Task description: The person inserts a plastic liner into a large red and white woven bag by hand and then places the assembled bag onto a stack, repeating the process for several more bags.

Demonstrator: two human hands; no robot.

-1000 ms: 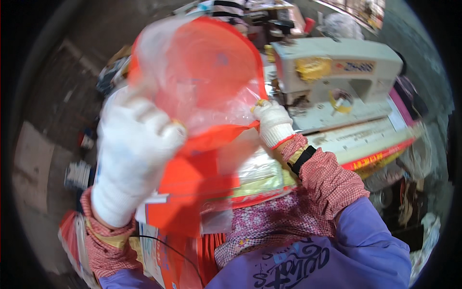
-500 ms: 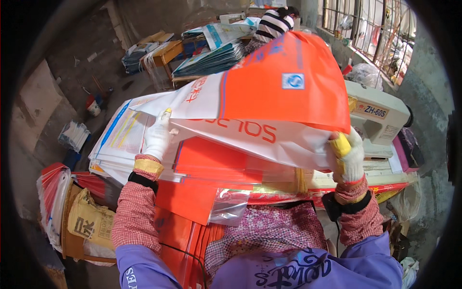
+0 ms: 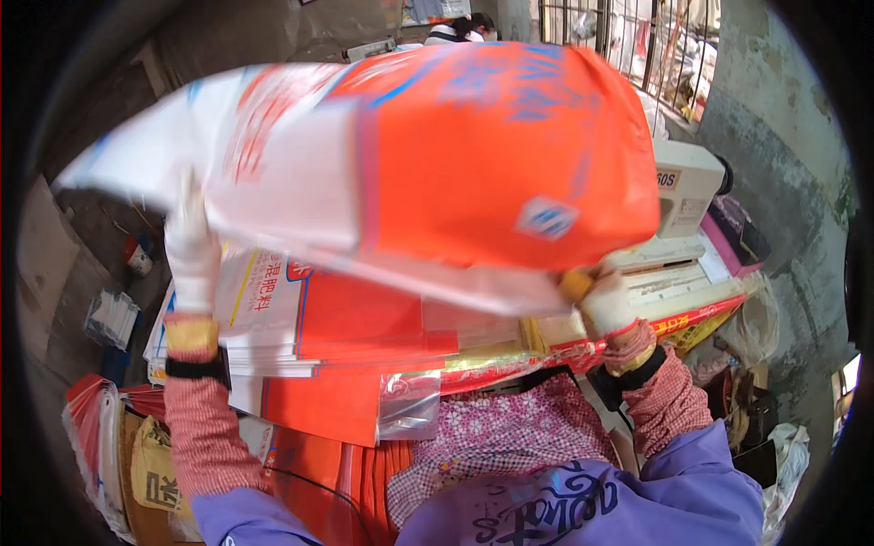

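Observation:
A large orange and white sack [image 3: 482,155] is spread in the air in front of me, blurred by motion. My left hand [image 3: 192,259], in a white glove, is closed on the white part at its near edge. The lower right corner of the orange part is in my gloved right hand [image 3: 603,298], with a yellow covering on the fingers. Beneath the sack lies a pile of flat orange and white sacks [image 3: 355,328]. A clear plastic piece [image 3: 410,405] sticks out from the pile's near edge.
At the right stands a pale sewing machine [image 3: 681,187], partly covered by the sack. A pink-edged box [image 3: 736,232] sits beside it. More orange sacks [image 3: 309,464] lie near my lap at lower left. Another person [image 3: 462,29] is at the back by the barred window [image 3: 628,41].
Both hands have moved left, and the sack with them. Its white end has swung up and out to the left, uncovering more of the pile below. My view has shifted somewhat.

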